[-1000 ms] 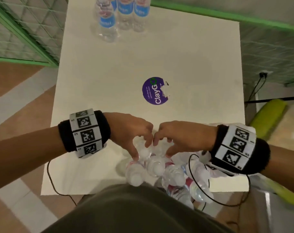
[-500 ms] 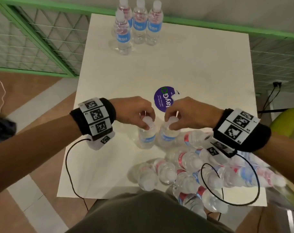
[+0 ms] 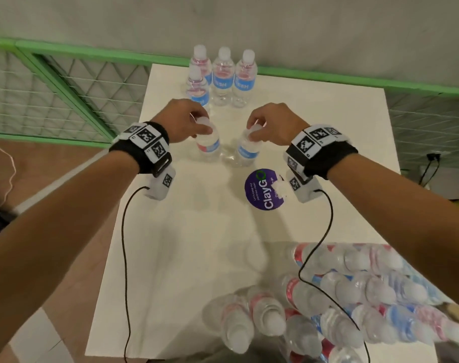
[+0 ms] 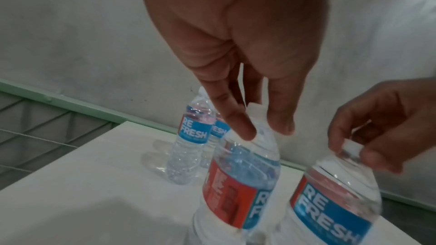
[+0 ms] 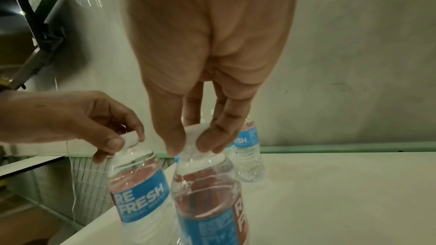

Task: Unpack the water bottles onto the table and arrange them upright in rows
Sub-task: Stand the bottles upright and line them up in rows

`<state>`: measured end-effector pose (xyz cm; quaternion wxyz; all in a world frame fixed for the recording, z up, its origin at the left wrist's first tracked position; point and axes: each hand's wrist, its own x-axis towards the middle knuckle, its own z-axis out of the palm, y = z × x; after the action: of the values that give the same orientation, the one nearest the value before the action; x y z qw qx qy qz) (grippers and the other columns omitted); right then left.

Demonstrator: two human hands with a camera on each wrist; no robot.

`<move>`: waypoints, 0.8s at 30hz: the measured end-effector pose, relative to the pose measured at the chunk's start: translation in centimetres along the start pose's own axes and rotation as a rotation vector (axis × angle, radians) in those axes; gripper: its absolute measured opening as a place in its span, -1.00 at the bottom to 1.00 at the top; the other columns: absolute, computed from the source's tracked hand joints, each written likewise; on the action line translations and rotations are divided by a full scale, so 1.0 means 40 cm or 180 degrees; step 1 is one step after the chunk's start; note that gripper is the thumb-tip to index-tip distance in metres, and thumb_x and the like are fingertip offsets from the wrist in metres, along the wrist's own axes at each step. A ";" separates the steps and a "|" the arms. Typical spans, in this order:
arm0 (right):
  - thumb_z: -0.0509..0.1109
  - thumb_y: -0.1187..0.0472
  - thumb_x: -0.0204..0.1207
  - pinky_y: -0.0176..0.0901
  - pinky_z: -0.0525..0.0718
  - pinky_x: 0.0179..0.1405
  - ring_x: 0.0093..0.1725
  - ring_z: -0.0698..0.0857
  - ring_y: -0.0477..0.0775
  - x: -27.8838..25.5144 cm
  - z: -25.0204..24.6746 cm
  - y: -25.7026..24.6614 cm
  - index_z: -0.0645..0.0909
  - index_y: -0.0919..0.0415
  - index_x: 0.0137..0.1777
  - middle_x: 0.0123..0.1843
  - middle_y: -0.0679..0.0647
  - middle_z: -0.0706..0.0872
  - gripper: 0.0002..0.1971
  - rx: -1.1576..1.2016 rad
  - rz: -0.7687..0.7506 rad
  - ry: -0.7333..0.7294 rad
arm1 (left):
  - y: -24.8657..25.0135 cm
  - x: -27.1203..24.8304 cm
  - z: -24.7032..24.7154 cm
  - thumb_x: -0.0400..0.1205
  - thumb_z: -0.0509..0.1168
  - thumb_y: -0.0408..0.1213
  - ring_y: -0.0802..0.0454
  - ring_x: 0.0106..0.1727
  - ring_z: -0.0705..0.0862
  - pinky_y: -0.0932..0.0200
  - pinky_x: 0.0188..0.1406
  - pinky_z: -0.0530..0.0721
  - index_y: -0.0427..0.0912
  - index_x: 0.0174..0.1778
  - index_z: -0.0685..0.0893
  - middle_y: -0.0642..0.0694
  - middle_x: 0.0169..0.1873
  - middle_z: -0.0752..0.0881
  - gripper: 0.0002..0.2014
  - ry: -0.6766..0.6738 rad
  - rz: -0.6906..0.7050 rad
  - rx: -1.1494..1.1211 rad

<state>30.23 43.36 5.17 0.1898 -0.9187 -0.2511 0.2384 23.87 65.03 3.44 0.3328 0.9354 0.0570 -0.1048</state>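
Both hands are clamped by fingertips on bottle caps, the left hand (image 3: 182, 121) on one water bottle (image 3: 208, 148) and the right hand (image 3: 273, 123) on another (image 3: 247, 150), just beyond them four standing on the surface (image 3: 328, 121); the full, thin-walled bottles probably swing, so the neck grip suits.

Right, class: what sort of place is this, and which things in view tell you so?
Probably a plain indoor work or recording space, not a home kitchen: a bare white table set against a grey wall, green-framed wire mesh panels alongside, and a shrink-wrapped pack of water bottles being unpacked.
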 end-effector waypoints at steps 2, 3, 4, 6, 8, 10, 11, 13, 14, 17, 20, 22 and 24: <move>0.50 0.19 0.42 -0.21 0.52 -0.13 -0.13 0.62 0.05 0.011 -0.004 0.008 0.66 0.19 0.18 0.12 0.14 0.68 -0.68 0.0083 -0.0008 -0.0059 | -0.019 0.014 -0.005 0.47 0.47 -0.17 0.01 -0.28 0.62 0.35 -0.24 0.52 -0.19 0.08 0.68 -0.06 -0.11 0.63 -0.69 0.0107 -0.0038 0.0026; 0.52 0.19 0.41 -0.21 0.51 -0.10 -0.13 0.62 0.05 0.014 -0.007 0.011 0.64 0.15 0.22 0.12 0.11 0.64 -0.63 0.0137 0.0010 -0.0144 | -0.027 0.018 -0.007 0.46 0.48 -0.14 0.00 -0.20 0.62 0.29 -0.14 0.52 -0.16 0.12 0.67 -0.06 -0.07 0.62 -0.65 0.0134 -0.0026 0.0068; 0.54 0.19 0.39 -0.20 0.51 -0.09 -0.11 0.61 0.04 0.016 -0.008 0.012 0.62 0.11 0.25 0.12 0.08 0.62 -0.59 0.0142 0.0023 -0.0229 | -0.032 0.021 -0.009 0.44 0.49 -0.10 0.00 -0.15 0.60 0.23 -0.06 0.51 -0.12 0.16 0.66 -0.05 -0.04 0.60 -0.60 0.0132 0.0002 0.0088; 0.55 0.21 0.38 -0.18 0.53 -0.08 -0.11 0.61 0.05 0.024 -0.008 0.012 0.63 0.12 0.24 0.11 0.09 0.63 -0.60 0.0046 -0.0015 -0.0292 | -0.035 0.026 -0.011 0.38 0.53 -0.06 0.00 -0.13 0.59 0.18 -0.02 0.49 -0.05 0.21 0.63 -0.02 -0.01 0.56 -0.51 0.0075 0.0023 0.0086; 0.52 0.24 0.39 -0.20 0.57 -0.15 -0.16 0.64 0.07 0.037 -0.011 0.010 0.67 0.19 0.17 0.09 0.16 0.70 -0.67 0.0015 -0.0037 -0.0165 | -0.033 0.035 -0.007 0.38 0.53 -0.09 0.00 -0.15 0.57 0.19 -0.06 0.46 -0.08 0.15 0.65 -0.04 -0.05 0.57 -0.56 0.0063 0.0057 0.0183; 0.52 0.25 0.38 -0.31 0.54 -0.31 -0.21 0.66 0.07 0.054 -0.020 0.012 0.70 0.22 0.11 0.01 0.20 0.75 -0.71 0.0105 0.0042 0.0012 | -0.029 0.048 -0.003 0.43 0.50 -0.16 -0.01 -0.14 0.56 0.20 -0.06 0.45 -0.16 0.11 0.67 -0.13 -0.05 0.62 -0.64 0.0122 0.0169 0.0298; 0.52 0.25 0.37 -0.35 0.51 -0.36 -0.20 0.65 0.07 0.063 -0.025 0.017 0.71 0.21 0.10 -0.02 0.19 0.75 -0.71 0.0130 0.0077 0.0084 | -0.026 0.055 -0.001 0.45 0.48 -0.20 -0.01 -0.13 0.57 0.20 -0.05 0.46 -0.18 0.10 0.68 -0.17 -0.02 0.65 -0.67 0.0141 0.0220 0.0282; 0.52 0.26 0.36 -0.34 0.48 -0.30 -0.13 0.62 0.04 0.076 -0.033 0.028 0.72 0.18 0.11 0.00 0.15 0.72 -0.70 0.0127 0.0091 0.0163 | -0.023 0.065 0.004 0.46 0.46 -0.28 0.01 -0.10 0.57 0.22 -0.01 0.48 -0.18 0.13 0.69 -0.19 0.03 0.68 -0.69 0.0162 0.0288 0.0150; 0.52 0.27 0.36 -0.30 0.49 -0.19 -0.09 0.61 0.03 0.081 -0.036 0.035 0.72 0.15 0.12 0.04 0.14 0.71 -0.69 0.0140 0.0073 0.0177 | -0.022 0.070 0.005 0.47 0.45 -0.31 0.02 -0.08 0.56 0.24 0.00 0.47 -0.18 0.14 0.69 -0.19 0.04 0.68 -0.69 0.0192 0.0306 0.0082; 0.53 0.21 0.38 -0.22 0.48 -0.04 -0.06 0.60 0.02 0.093 -0.045 0.052 0.67 0.08 0.20 0.11 0.10 0.66 -0.63 0.0227 0.0077 0.0164 | -0.021 0.084 0.010 0.49 0.43 -0.33 0.05 -0.06 0.53 0.28 -0.02 0.44 -0.15 0.18 0.68 -0.13 0.04 0.64 -0.68 0.0264 0.0336 -0.0033; 0.57 0.13 0.36 -0.26 0.54 -0.18 -0.21 0.60 0.01 0.101 -0.046 0.056 0.63 0.10 0.22 0.05 0.08 0.62 -0.58 0.0325 0.0139 0.0069 | -0.015 0.097 0.008 0.47 0.46 -0.24 0.03 -0.09 0.55 0.25 -0.03 0.46 -0.11 0.17 0.67 -0.04 -0.03 0.57 -0.66 0.0201 0.0305 0.0015; 0.55 0.15 0.37 -0.22 0.57 -0.16 -0.20 0.60 0.03 0.109 -0.046 0.056 0.66 0.17 0.18 0.02 0.10 0.64 -0.63 0.0245 0.0082 0.0171 | -0.009 0.111 0.007 0.48 0.45 -0.26 0.00 -0.12 0.55 0.22 -0.02 0.47 -0.14 0.14 0.68 -0.08 -0.06 0.59 -0.68 0.0212 0.0274 0.0074; 0.52 0.19 0.39 -0.18 0.51 -0.08 -0.08 0.58 0.03 0.123 -0.060 0.058 0.69 0.19 0.17 -0.01 0.06 0.63 -0.66 0.0084 0.0067 0.0298 | -0.004 0.129 0.003 0.49 0.44 -0.29 0.00 -0.10 0.55 0.21 0.00 0.47 -0.17 0.14 0.68 -0.14 -0.03 0.63 -0.70 0.0260 0.0287 0.0108</move>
<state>36.09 43.65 4.33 0.2109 -0.9289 -0.2291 0.2005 28.85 65.27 2.05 0.3187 0.9460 0.0265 -0.0524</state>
